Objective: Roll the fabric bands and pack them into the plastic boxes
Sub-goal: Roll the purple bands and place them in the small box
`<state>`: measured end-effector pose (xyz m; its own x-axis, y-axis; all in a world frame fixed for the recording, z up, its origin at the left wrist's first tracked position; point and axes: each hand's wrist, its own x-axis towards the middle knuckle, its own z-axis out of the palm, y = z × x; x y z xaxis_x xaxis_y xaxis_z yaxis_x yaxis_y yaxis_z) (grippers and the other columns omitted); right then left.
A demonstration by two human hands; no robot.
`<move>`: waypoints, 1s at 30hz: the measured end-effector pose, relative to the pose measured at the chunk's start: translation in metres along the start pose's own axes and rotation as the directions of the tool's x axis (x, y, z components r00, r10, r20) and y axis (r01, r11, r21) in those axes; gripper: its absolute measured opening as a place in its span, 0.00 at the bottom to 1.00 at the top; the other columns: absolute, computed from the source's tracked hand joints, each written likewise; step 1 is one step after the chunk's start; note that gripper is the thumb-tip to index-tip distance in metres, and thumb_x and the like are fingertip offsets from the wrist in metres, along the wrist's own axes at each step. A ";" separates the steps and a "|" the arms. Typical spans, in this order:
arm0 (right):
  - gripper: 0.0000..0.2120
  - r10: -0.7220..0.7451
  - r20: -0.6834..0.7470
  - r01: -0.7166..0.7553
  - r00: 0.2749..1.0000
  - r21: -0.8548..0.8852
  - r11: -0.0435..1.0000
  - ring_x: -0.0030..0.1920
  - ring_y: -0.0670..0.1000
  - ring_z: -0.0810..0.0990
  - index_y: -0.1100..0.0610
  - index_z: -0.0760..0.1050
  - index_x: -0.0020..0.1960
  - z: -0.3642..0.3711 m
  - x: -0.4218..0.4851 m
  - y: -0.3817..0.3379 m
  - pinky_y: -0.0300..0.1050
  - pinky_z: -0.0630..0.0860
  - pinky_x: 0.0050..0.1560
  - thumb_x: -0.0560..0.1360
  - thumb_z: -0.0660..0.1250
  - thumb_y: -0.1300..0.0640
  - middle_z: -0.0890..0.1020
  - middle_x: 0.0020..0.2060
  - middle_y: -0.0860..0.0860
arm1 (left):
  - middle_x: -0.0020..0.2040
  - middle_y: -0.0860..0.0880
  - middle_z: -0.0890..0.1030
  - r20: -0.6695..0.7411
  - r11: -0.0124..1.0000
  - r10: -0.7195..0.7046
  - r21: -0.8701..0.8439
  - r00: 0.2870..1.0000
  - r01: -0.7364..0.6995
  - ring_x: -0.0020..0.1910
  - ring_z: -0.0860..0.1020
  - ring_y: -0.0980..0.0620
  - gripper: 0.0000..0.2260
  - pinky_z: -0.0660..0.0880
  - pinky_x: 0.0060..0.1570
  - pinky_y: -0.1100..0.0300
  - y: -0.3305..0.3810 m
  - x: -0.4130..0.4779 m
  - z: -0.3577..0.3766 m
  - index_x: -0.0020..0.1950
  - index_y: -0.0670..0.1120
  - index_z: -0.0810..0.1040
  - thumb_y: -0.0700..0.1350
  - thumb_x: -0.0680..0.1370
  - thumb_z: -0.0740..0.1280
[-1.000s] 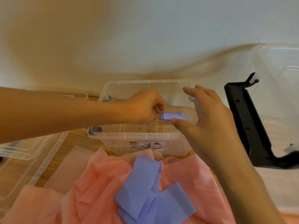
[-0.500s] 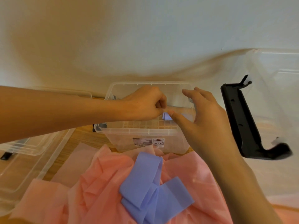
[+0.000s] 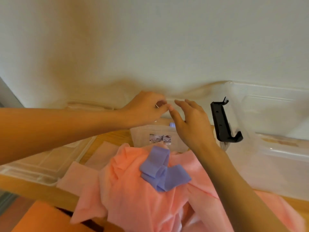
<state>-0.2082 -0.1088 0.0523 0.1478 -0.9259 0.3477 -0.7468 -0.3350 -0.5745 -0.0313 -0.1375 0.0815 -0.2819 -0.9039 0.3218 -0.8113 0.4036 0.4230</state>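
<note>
Right hand (image 3: 192, 121) hovers above the small plastic box (image 3: 147, 136), fingers loosely extended and grasping nothing. Left hand (image 3: 145, 108), just beside it, has its fingers curled against the thumb; whether it pinches anything cannot be told. At the desk's (image 3: 108, 138) near edge lies a heap of pink fabric bands (image 3: 133, 190), with a loose blue band (image 3: 160, 171) folded on top. Beyond the heap stands the labelled small box, and a rolled blue band (image 3: 172, 124) shows inside it, partly hidden by the right hand. A clear lid (image 3: 41, 164) lies at the left. A large clear bin (image 3: 275, 156) with a black latch (image 3: 220, 124) stands at the right.
</note>
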 end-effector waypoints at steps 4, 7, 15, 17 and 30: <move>0.27 -0.033 0.056 0.033 0.998 -0.002 0.999 0.77 0.57 0.65 0.54 0.70 0.76 -0.008 -0.017 -0.011 0.54 0.65 0.74 0.84 0.55 0.40 0.72 0.74 0.57 | 0.53 0.51 0.85 -0.031 0.998 -0.037 -0.055 0.999 0.035 0.51 0.82 0.53 0.13 0.79 0.55 0.50 0.013 -0.028 -0.005 0.58 0.48 0.83 0.54 0.80 0.66; 0.28 -0.044 0.063 0.044 0.997 0.003 0.999 0.75 0.58 0.68 0.53 0.69 0.77 -0.014 -0.029 -0.016 0.54 0.68 0.73 0.83 0.55 0.38 0.72 0.74 0.56 | 0.58 0.49 0.84 -0.057 0.996 -0.077 -0.047 0.995 0.075 0.56 0.81 0.51 0.21 0.78 0.58 0.49 0.023 -0.052 -0.008 0.63 0.49 0.80 0.60 0.79 0.61; 0.26 -0.073 0.103 0.081 0.992 -0.066 0.995 0.75 0.59 0.68 0.52 0.67 0.78 -0.016 -0.066 -0.014 0.54 0.68 0.72 0.84 0.57 0.41 0.71 0.75 0.57 | 0.66 0.48 0.79 -0.108 0.995 -0.029 0.088 0.994 0.039 0.65 0.75 0.46 0.21 0.71 0.65 0.52 0.022 -0.119 -0.004 0.68 0.48 0.77 0.58 0.82 0.62; 0.25 -0.096 0.108 0.106 0.990 -0.091 0.990 0.74 0.59 0.69 0.52 0.68 0.78 -0.014 -0.077 -0.012 0.53 0.69 0.70 0.84 0.58 0.43 0.72 0.74 0.57 | 0.63 0.49 0.79 -0.086 0.994 -0.010 0.110 0.996 0.019 0.64 0.75 0.46 0.25 0.71 0.64 0.54 0.016 -0.135 0.003 0.66 0.48 0.79 0.62 0.79 0.58; 0.12 -0.200 0.278 0.252 0.940 -0.164 0.954 0.52 0.52 0.81 0.54 0.82 0.61 0.023 -0.103 0.002 0.42 0.71 0.48 0.79 0.69 0.61 0.83 0.58 0.52 | 0.58 0.47 0.77 0.181 0.969 0.216 0.084 0.959 -0.234 0.55 0.74 0.48 0.18 0.73 0.53 0.50 -0.016 -0.161 0.039 0.61 0.46 0.81 0.55 0.79 0.62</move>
<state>-0.2100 -0.0182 -0.0022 0.4684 -0.8514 0.2361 -0.7814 -0.5239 -0.3391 0.0068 -0.0037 -0.0103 -0.5383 -0.8060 0.2462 -0.7632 0.5901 0.2633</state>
